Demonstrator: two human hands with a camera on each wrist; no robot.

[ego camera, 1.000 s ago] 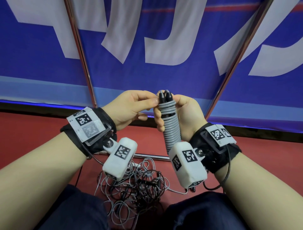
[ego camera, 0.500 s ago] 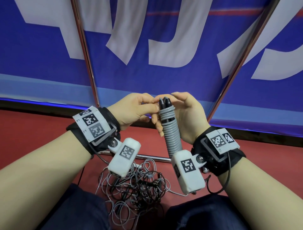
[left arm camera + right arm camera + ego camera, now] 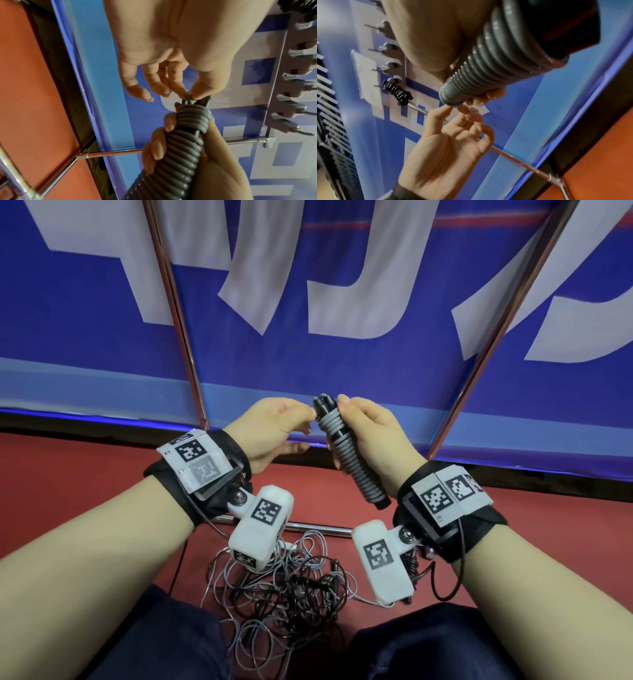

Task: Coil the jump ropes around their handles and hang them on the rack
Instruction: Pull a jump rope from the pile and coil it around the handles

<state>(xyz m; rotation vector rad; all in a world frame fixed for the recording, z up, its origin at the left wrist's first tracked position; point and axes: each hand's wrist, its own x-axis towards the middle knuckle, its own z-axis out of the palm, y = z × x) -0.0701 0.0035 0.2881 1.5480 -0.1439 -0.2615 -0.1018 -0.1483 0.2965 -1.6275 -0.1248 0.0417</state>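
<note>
A grey jump rope is wound in tight coils round its two black handles, whose tips stick out at the top. My right hand grips the bundle round its upper half, thumb up by the tips. My left hand pinches a short loop of grey rope at the top of the coils between thumb and fingertips. The rack's hook plate is above; in the right wrist view it bears a coiled black rope on one hook.
A tangled pile of loose grey and black ropes lies on the red floor between my knees. The rack's metal poles slant up before a blue banner. Its low crossbar runs just behind the pile.
The bundle has tilted, its lower end swinging right and into view from behind the wrist camera. My left fingertips have closed on the rope loop at the top.
</note>
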